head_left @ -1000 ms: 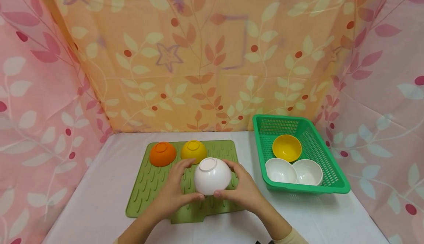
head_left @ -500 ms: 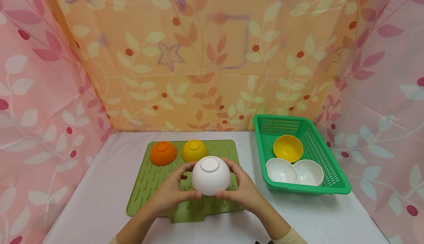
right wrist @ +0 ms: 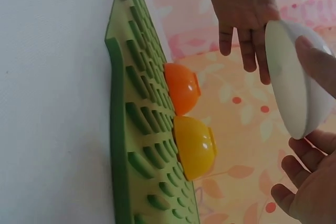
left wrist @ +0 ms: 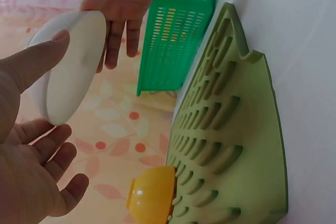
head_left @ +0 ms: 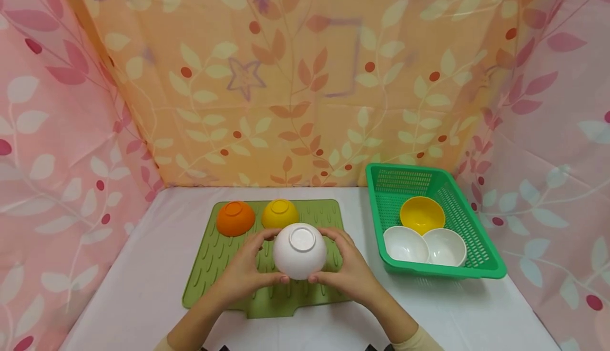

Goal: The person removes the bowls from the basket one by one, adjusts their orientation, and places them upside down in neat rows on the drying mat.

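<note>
A white bowl [head_left: 299, 250] is held upside down, base up, above the near half of a green drying mat [head_left: 214, 266] that lies on the white tabletop [head_left: 143, 287]. The left hand [head_left: 245, 274] and right hand [head_left: 350, 271] cup it from either side, thumbs at the near rim and fingers [left wrist: 113, 45] spread along the far side (the wrist views show clear air between bowl and mat). At the mat's far edge an orange bowl [head_left: 235, 217] and a yellow bowl [head_left: 279, 213] sit upside down side by side. To the right of the mat stands a green basket [head_left: 481, 258] holding a yellow bowl and two white bowls, all upright.
</note>
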`<state>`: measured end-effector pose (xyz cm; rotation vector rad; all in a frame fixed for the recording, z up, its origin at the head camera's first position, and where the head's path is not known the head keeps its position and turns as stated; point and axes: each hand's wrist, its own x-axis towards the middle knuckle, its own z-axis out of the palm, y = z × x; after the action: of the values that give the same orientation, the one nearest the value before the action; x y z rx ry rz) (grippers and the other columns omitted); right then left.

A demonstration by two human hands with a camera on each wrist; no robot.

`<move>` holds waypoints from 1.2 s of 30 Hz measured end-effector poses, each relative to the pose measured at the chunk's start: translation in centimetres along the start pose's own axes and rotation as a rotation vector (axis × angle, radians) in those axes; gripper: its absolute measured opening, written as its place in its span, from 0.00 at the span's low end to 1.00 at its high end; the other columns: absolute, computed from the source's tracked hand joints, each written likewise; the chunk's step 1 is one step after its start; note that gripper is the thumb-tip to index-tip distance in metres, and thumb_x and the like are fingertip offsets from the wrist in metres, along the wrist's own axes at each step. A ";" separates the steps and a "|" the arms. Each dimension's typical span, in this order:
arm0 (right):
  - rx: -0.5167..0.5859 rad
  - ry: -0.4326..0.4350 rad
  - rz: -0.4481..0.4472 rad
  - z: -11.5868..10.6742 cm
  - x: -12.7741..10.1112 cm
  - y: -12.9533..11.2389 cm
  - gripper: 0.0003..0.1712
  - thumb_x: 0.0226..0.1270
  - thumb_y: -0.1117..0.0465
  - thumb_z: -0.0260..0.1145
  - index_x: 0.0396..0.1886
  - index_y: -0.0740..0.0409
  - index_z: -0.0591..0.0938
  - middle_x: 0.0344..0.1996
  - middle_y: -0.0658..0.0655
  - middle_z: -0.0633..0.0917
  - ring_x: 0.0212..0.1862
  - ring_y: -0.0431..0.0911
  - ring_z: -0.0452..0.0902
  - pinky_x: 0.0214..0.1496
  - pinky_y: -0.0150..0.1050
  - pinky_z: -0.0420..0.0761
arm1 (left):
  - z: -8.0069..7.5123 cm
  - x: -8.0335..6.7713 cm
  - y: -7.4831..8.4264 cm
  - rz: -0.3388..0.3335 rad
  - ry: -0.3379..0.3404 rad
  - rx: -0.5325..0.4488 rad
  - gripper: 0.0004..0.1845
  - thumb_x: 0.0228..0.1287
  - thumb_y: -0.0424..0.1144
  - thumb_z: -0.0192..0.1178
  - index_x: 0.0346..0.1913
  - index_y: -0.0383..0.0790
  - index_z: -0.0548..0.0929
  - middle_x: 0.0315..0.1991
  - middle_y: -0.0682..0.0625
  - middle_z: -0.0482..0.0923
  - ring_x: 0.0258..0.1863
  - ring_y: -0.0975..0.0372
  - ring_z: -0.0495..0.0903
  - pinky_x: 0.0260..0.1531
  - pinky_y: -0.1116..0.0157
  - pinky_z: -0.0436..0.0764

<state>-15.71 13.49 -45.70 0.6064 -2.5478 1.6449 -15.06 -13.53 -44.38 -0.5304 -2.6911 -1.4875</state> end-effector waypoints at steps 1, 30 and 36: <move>-0.007 0.001 0.006 0.1 0.0 0.1 0.54 0.41 0.44 0.88 0.70 0.31 0.71 0.71 0.45 0.70 0.74 0.51 0.63 0.70 0.72 0.62 | 0.0 0.1 0.0 0.004 0.002 0.013 0.49 0.39 0.57 0.84 0.69 0.59 0.72 0.65 0.57 0.72 0.68 0.53 0.69 0.65 0.39 0.69; -0.102 0.215 0.192 -1.2 9.3 6.6 0.52 0.53 0.59 0.83 0.76 0.57 0.68 0.73 0.65 0.67 0.75 0.61 0.58 0.74 0.65 0.60 | 1.6 17.4 -3.0 0.069 -0.170 0.394 0.43 0.44 0.49 0.84 0.66 0.48 0.78 0.67 0.52 0.76 0.70 0.48 0.63 0.61 0.43 0.59; -0.109 0.205 0.235 -1.2 10.2 8.9 0.50 0.55 0.59 0.82 0.76 0.60 0.68 0.72 0.66 0.69 0.75 0.64 0.58 0.73 0.66 0.60 | 3.3 19.1 -3.9 0.043 -0.183 0.438 0.41 0.42 0.48 0.86 0.63 0.45 0.81 0.69 0.52 0.75 0.68 0.49 0.64 0.59 0.44 0.59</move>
<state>-28.42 14.76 -50.37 0.1263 -2.6138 1.5246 -33.73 -7.34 -45.94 -0.7154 -2.9890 -0.8292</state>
